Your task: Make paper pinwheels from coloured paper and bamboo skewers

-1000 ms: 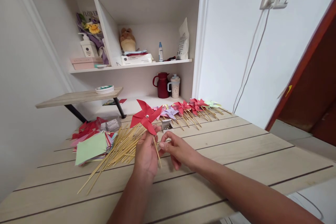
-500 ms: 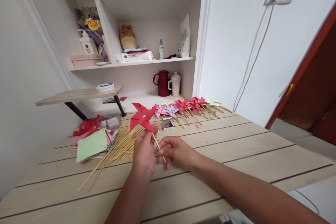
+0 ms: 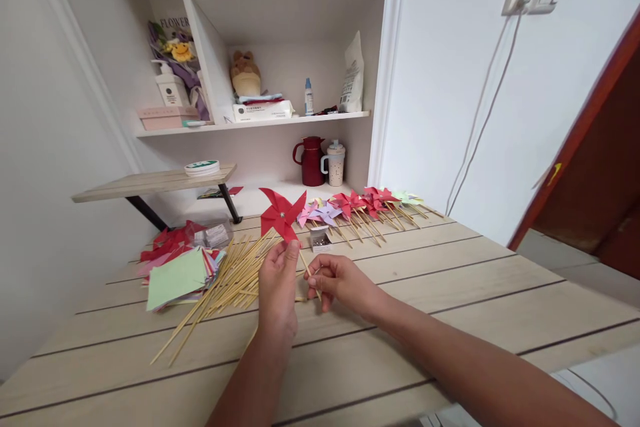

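A red paper pinwheel (image 3: 283, 213) with a shiny pin at its centre stands tilted on a thin wooden stick. My right hand (image 3: 340, 283) pinches the lower part of that stick between thumb and fingers. Just below the pinwheel, my left hand (image 3: 279, 287) is raised with its thumb up by the lowest blade; some of its fingers are hidden, and it grips nothing that I can see. Beside it on the left lies a loose heap of wooden sticks (image 3: 233, 280). A small open box of pins (image 3: 321, 239) sits behind my right hand.
Several finished pinwheels (image 3: 350, 203) lie in a row along the table's back. Stacked coloured paper (image 3: 176, 278), red cut pieces (image 3: 167, 240) and a clear plastic box (image 3: 213, 235) are at left, near a small raised stand (image 3: 145, 185). A dark red jug (image 3: 313, 161) and a cup (image 3: 335, 163) stand behind.
The pinwheel and both hands have shifted slightly right. My left hand's fingers, earlier spread by the stick, have drawn back, and its thumb now points up at the lowest blade.
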Tool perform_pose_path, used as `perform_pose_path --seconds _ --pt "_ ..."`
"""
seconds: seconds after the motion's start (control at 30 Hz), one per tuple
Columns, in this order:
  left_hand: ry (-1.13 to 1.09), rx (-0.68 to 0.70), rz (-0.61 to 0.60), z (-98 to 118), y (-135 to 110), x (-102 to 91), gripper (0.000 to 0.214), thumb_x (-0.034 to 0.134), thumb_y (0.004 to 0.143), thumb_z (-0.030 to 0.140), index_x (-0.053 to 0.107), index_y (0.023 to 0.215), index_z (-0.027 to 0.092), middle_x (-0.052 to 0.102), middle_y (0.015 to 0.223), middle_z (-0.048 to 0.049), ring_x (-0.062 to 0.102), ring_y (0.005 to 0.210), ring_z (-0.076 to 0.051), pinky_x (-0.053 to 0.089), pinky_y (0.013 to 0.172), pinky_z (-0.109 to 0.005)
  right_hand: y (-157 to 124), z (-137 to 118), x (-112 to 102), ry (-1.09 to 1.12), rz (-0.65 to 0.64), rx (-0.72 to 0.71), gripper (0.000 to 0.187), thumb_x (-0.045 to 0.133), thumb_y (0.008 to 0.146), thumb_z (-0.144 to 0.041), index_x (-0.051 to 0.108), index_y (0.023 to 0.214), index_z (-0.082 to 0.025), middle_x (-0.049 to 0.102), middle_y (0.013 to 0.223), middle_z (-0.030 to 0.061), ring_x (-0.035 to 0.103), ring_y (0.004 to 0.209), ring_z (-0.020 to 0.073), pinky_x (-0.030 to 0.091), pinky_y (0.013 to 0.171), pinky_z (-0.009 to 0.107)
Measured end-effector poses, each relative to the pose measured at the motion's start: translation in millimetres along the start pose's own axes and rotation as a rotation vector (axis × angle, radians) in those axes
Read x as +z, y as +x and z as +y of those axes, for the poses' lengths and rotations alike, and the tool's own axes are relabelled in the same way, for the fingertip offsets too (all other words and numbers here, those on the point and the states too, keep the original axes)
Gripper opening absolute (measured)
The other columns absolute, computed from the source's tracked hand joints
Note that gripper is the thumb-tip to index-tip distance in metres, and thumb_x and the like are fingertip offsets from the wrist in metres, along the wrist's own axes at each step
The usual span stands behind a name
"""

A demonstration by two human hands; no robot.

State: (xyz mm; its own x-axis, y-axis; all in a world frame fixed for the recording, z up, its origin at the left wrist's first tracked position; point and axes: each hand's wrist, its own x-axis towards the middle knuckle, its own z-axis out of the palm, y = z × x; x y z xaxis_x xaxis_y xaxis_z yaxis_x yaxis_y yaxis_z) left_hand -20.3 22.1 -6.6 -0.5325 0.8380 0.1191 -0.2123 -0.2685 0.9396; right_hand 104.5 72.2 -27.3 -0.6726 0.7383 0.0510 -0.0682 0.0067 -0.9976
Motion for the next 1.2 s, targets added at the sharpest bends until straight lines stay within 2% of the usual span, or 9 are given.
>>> perform_pose_path --seconds 0.13,0.33,0.6,0.8,0.9,0.97,1.03,1.1,1.2 --pt "0.017 -0.022 0.033 2.1 0.2 0.3 0.045 0.082 0.07 0.055 0.073 0.091 0.015 0.076 0.106 -0.0122 0.069 0.1 -0.023 0.05 0.081 -0.031 2.3 10.2 0.6 -0.012 -0.043 0.001 0.032 0.076 0.074 -0.044 0.057 0.082 -0.019 0.071 0.064 -0.0011 0.055 0.04 0.0092 0.043 0.043 0.022" --pt "0.047 -0.041 0.031 -2.7 4.9 -3.7 0.041 0.079 0.072 0.052 0.072 0.085 0.014 0.076 0.09 -0.0083 0.065 0.078 -0.017 0.048 0.071 -0.028 2.7 13.6 -0.9 -0.029 -0.076 -0.003 0.031 0.075 0.078 -0.044 0.058 0.083 -0.019 0.071 0.066 -0.0004 0.056 0.041 0.0089 0.043 0.043 0.022" --pt "0.109 0.058 0.04 -4.3 9.3 -6.8 0.048 0.069 0.078 0.063 0.072 0.086 0.015 0.075 0.086 -0.0095 0.066 0.079 -0.021 0.05 0.075 -0.033 -0.6 5.1 -3.2 -0.019 -0.064 0.019 0.035 0.076 0.075 -0.047 0.059 0.084 -0.018 0.073 0.068 0.0006 0.057 0.041 0.0096 0.044 0.044 0.022" --pt "0.151 0.144 0.081 -3.2 10.9 -8.4 0.043 0.066 0.083 0.058 0.07 0.086 0.016 0.072 0.082 -0.0071 0.064 0.076 -0.019 0.05 0.071 -0.032 -2.6 1.0 -3.1 -0.012 -0.073 0.043 0.036 0.077 0.074 -0.048 0.059 0.085 -0.018 0.074 0.069 0.0015 0.058 0.042 0.0098 0.044 0.045 0.022" --pt "0.135 0.165 0.093 -0.1 8.9 -8.1 0.046 0.068 0.083 0.056 0.071 0.105 0.016 0.071 0.085 -0.0058 0.065 0.075 -0.018 0.051 0.071 -0.031 -2.3 -0.1 -2.5 -0.01 -0.071 0.045 0.038 0.078 0.074 -0.048 0.06 0.087 -0.018 0.074 0.069 0.0019 0.058 0.042 0.0102 0.045 0.045 0.023" --pt "0.117 0.153 0.101 2.2 6.8 -7.5 0.057 0.069 0.084 0.055 0.063 0.127 0.019 0.071 0.089 -0.0047 0.066 0.076 -0.016 0.052 0.073 -0.03 -1.8 -1.3 -2.2 -0.001 -0.065 0.04 0.038 0.078 0.073 -0.049 0.06 0.086 -0.018 0.074 0.069 0.0018 0.059 0.042 0.0103 0.045 0.045 0.023" --pt "0.109 0.137 0.127 3.9 5.1 -6.8 0.066 0.069 0.084 0.056 0.054 0.139 0.021 0.07 0.092 -0.0039 0.066 0.076 -0.016 0.053 0.074 -0.03 -1.5 -3.4 -2.2 0.01 -0.05 0.035 0.038 0.078 0.072 -0.049 0.059 0.084 -0.018 0.073 0.068 0.0011 0.059 0.042 0.0101 0.046 0.045 0.023" --pt "0.102 0.129 0.159 4.3 4.4 -6.2 0.069 0.068 0.085 0.057 0.051 0.142 0.021 0.069 0.093 -0.0039 0.067 0.076 -0.015 0.053 0.074 -0.03 -1.5 -6.0 -2.5 0.02 -0.034 0.034 0.037 0.078 0.071 -0.047 0.059 0.083 -0.018 0.073 0.067 0.0004 0.059 0.042 0.0099 0.046 0.046 0.023" --pt "0.084 0.135 0.163 3.1 5.6 -5.9 0.063 0.062 0.088 0.061 0.055 0.135 0.02 0.069 0.092 -0.0046 0.066 0.073 -0.015 0.053 0.072 -0.03 -1.7 -9.6 -3.2 0.038 -0.015 0.024 0.037 0.079 0.071 -0.046 0.059 0.083 -0.018 0.073 0.066 -0.0004 0.059 0.042 0.01 0.045 0.045 0.022"
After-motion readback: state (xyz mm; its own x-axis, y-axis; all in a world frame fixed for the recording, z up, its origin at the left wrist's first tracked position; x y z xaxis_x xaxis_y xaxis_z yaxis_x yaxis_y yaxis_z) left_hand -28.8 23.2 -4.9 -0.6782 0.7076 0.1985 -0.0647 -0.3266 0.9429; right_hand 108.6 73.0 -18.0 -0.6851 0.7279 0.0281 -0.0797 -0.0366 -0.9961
